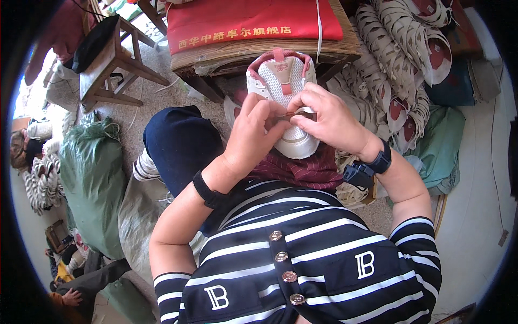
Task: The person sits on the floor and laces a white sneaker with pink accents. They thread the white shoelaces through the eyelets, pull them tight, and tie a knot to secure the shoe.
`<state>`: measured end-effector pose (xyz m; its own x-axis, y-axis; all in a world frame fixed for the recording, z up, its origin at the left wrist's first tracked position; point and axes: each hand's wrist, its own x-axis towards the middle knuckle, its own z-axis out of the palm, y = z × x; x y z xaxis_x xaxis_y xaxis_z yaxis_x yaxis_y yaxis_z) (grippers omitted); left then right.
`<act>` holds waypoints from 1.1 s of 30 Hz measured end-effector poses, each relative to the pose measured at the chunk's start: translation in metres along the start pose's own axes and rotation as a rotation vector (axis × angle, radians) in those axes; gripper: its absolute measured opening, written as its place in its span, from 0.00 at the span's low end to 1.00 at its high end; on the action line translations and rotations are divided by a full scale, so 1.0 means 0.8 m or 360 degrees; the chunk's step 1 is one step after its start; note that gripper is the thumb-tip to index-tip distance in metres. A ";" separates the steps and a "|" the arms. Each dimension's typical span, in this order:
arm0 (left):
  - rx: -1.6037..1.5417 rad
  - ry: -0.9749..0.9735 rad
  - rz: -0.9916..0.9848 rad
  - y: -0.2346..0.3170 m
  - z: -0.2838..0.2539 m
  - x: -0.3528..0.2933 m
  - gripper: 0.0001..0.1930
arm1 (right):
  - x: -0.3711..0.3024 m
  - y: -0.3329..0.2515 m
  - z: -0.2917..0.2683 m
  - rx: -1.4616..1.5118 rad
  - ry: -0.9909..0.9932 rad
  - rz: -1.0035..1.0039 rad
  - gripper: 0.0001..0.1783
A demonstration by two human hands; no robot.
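A white mesh sneaker (287,69) with pink trim rests on a dark red striped cloth over my lap, its heel pointing away and its toe toward me. Over its lacing area my two hands come together. My right hand (335,120) pinches a white shoelace (306,109), which makes a small loop between thumb and forefinger. From the other side, my left hand (252,129) is closed, thumb against fingers, touching the shoe's upper by the right fingertips. What lies in the left pinch is hidden by the fingers.
Beyond the shoe stands a wooden table (253,49) with a red bag (253,24) on it. Piles of white shoe uppers (396,48) fill the right. A wooden stool (116,59) is at the far left; green sacks (91,178) stand below it. Another person's hand (71,297) shows at lower left.
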<state>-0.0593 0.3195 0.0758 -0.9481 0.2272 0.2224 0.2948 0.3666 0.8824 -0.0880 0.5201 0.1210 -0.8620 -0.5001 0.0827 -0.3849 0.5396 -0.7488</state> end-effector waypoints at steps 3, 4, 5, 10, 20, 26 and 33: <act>0.0136 0.0008 0.0140 -0.006 -0.007 0.002 0.13 | 0.005 0.002 -0.003 0.0012 -0.0061 0.0036 0.07; 0.0196 -0.0004 0.0202 -0.007 -0.009 0.003 0.13 | 0.006 0.002 -0.003 0.0020 -0.0073 0.0052 0.07; 0.0277 0.0005 0.0332 -0.007 -0.009 0.006 0.12 | 0.006 0.002 -0.002 0.0025 -0.0068 0.0065 0.07; 0.0666 -0.0037 0.0653 0.002 -0.015 0.014 0.07 | 0.005 -0.003 0.002 0.0021 -0.0015 0.0099 0.06; 0.0691 -0.0093 0.0285 0.016 -0.042 0.005 0.10 | 0.007 0.009 0.003 0.0196 -0.0040 0.0017 0.06; 0.0481 -0.0052 0.0540 0.000 -0.007 0.010 0.12 | 0.005 0.014 -0.002 0.0380 -0.0077 0.0083 0.06; 0.0925 -0.0145 0.0735 -0.006 -0.019 0.010 0.07 | 0.001 0.006 0.004 0.0387 -0.0011 0.0089 0.07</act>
<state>-0.0700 0.3060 0.0798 -0.7064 0.5383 0.4596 0.6999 0.6279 0.3404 -0.0894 0.5198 0.1155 -0.8772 -0.4790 0.0327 -0.2451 0.3883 -0.8883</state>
